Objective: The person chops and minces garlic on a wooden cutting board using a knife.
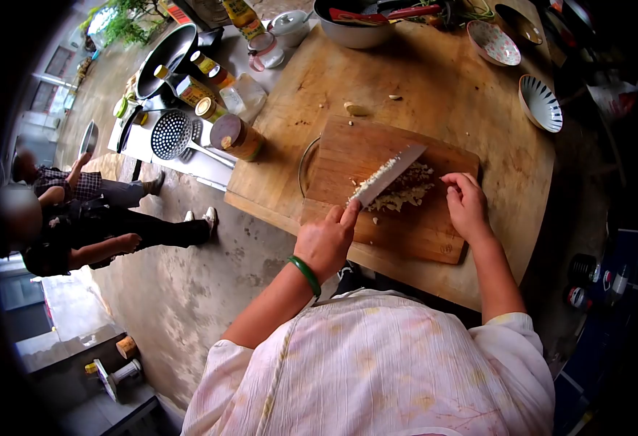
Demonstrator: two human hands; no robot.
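My left hand (324, 243), with a green bangle on its wrist, is closed round the handle of a knife (388, 174). The broad blade points up and to the right across a wooden cutting board (420, 243), with chopped pale bits along its edge. More chopped bits (406, 190), like minced garlic, lie beside the blade. My right hand (467, 206) is over the board's right side, its fingers loosely bent and apart, with nothing visible in them. A pale clove-like piece (355, 109) lies just beyond the board.
The wooden table (290, 116) bears a patterned bowl (493, 43), a striped bowl (540, 104) and a large bowl (354, 33) with red-handled utensils. At left are a jar (237, 138), bottles (194, 91), a skimmer (172, 134) and a pan (166, 62). Two people (101, 232) are farther left.
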